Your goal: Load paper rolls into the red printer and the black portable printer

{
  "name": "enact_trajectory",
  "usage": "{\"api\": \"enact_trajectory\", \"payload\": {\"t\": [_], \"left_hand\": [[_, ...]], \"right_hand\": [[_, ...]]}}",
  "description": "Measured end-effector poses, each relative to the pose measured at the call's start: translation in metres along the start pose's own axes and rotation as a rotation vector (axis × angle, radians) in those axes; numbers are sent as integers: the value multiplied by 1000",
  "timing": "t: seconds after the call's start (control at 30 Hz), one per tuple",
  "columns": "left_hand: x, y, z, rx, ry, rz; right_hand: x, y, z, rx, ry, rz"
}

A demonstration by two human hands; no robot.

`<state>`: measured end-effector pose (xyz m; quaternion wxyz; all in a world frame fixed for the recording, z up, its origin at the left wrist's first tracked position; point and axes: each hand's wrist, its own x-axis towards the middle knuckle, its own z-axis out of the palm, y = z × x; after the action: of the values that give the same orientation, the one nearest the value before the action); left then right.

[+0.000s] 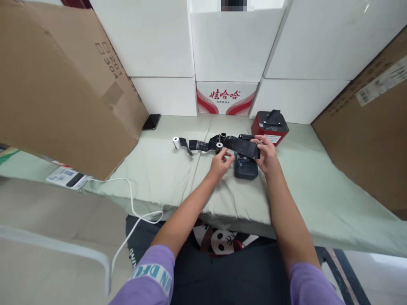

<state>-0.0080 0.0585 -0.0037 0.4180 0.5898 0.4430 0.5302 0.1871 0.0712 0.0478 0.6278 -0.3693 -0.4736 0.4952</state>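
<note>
A long black printed ribbon strip (pixel 241 146) stretches across a pale green cloth-covered table (pixel 165 169). My right hand (pixel 266 153) pinches its right end, fingers closed on it. My left hand (pixel 221 161) is closed near a small white-ended spool (pixel 219 146) on the same strip. Under the strip lies a black handheld device (pixel 245 167). A white paper roll (pixel 176 142) lies at the strip's left end.
A red and black small printer (pixel 270 126) stands behind my right hand. A black phone (pixel 151 121) lies at the back left. Large cardboard boxes (pixel 57 84) flank both sides, white boxes (pixel 225 51) line the back. A white cable (pixel 133 203) hangs off the table's front edge.
</note>
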Motion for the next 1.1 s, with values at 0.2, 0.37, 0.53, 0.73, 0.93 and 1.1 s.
{"api": "enact_trajectory", "payload": {"t": [0.2, 0.37, 0.53, 0.73, 0.93, 1.1], "left_hand": [[4, 9, -9, -398, 141, -30], [1, 10, -7, -353, 121, 29], [-2, 11, -4, -302, 68, 34], [1, 17, -11, -466, 27, -171], [1, 19, -19, -620, -72, -231], [3, 18, -20, -562, -21, -135]], "right_hand": [[-3, 3, 2, -94, -72, -69], [1, 10, 0, -285, 2, -296], [-3, 5, -4, -517, 50, -344], [-8, -6, -4, -617, 19, -188], [-12, -24, -11, -141, -164, 248], [-20, -31, -16, -57, -285, 295]]}}
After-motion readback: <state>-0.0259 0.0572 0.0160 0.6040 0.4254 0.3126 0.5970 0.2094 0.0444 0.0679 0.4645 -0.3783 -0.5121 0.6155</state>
